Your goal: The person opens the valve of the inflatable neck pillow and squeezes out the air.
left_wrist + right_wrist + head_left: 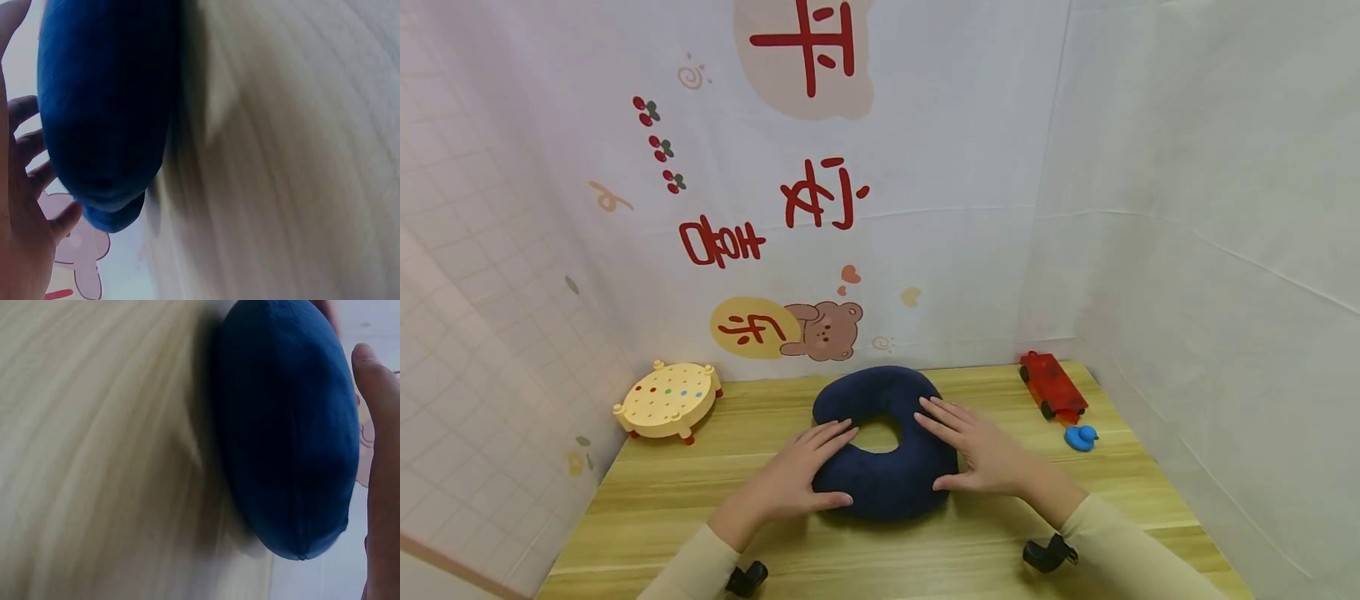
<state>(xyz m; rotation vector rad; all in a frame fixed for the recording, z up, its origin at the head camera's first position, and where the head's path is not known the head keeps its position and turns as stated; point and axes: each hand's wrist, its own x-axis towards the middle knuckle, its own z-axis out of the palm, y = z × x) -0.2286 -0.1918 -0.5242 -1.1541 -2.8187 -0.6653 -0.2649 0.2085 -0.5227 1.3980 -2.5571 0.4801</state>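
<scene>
A navy neck pillow (887, 487) lies flat on the wooden tabletop, its hole towards the middle. My left hand (797, 477) rests on its left side, fingers extended over the top and thumb along the near edge. From the right, my right hand (985, 454) lies on the opposite side with long, spread fingers. In the left wrist view the rounded side of the pillow (106, 94) shows beside the fingers. The right wrist view shows the seamed edge of the pillow (287, 425), with the right thumb (375, 378) next to it.
On the left stands a pale yellow round toy (670, 400) with short red-tipped legs and coloured dots. A red toy car (1052, 385) sits at the back right, with a small blue duck (1081, 437) just in front. White printed cloth (955, 167) hangs behind the table.
</scene>
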